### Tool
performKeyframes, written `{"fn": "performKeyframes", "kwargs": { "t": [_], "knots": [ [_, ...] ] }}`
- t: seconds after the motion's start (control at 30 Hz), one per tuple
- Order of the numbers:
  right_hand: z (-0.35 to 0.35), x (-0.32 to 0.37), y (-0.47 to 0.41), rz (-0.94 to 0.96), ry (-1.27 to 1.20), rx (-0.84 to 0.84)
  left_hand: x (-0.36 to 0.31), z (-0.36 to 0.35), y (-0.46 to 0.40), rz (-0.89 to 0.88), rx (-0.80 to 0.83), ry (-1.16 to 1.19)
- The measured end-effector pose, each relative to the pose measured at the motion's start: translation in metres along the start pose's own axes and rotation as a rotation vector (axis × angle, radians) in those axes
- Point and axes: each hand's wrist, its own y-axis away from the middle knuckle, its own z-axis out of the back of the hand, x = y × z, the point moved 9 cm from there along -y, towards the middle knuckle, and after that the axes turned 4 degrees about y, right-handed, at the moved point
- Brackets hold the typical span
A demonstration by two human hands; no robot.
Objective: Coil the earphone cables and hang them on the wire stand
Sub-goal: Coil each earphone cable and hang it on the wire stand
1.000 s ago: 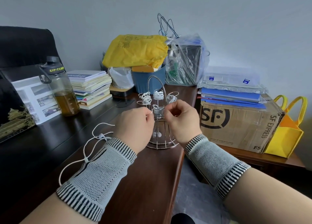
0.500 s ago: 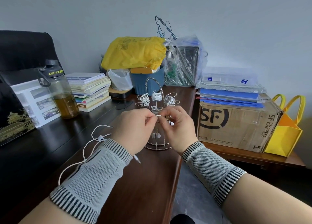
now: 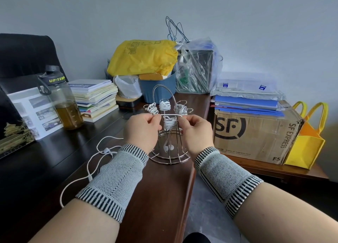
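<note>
Both hands are pinching one white earphone cable, stretching a short span of it between them just in front of the wire stand. The left hand is gripping it with curled fingers, and the right hand likewise; their fingertips are facing away, so the exact grip is hard to make out. Slack is trailing across the dark desk, partly passing behind the left wrist sleeve. Four coiled earphones are hanging on the stand, partly hidden behind the hands.
</note>
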Motion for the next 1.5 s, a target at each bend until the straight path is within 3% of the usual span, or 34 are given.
{"fn": "performKeyframes", "kwargs": {
  "t": [0.2, 0.53, 0.63, 0.97, 1.23, 1.5],
  "knots": [
    [-0.004, 0.001, -0.004, -0.051, 0.002, -0.018, 0.017, -0.022, -0.001, 0.195, 0.063, 0.216],
    [-0.007, 0.002, -0.009, -0.113, 0.068, -0.012, 0.029, -0.033, 0.008, 0.335, 0.071, 0.405],
    [-0.006, 0.003, -0.012, -0.116, 0.087, -0.023, 0.029, -0.035, 0.015, 0.281, 0.119, 0.457],
    [-0.002, 0.008, 0.007, 0.110, 0.062, 0.039, 0.000, -0.027, 0.030, -0.190, 0.217, 0.045],
    [-0.006, 0.007, 0.010, 0.201, 0.119, 0.054, -0.009, -0.018, 0.032, -0.256, 0.142, -0.069],
    [-0.008, 0.012, 0.011, 0.232, 0.134, 0.064, -0.026, -0.029, 0.044, -0.328, 0.214, -0.418]
  ]
}}
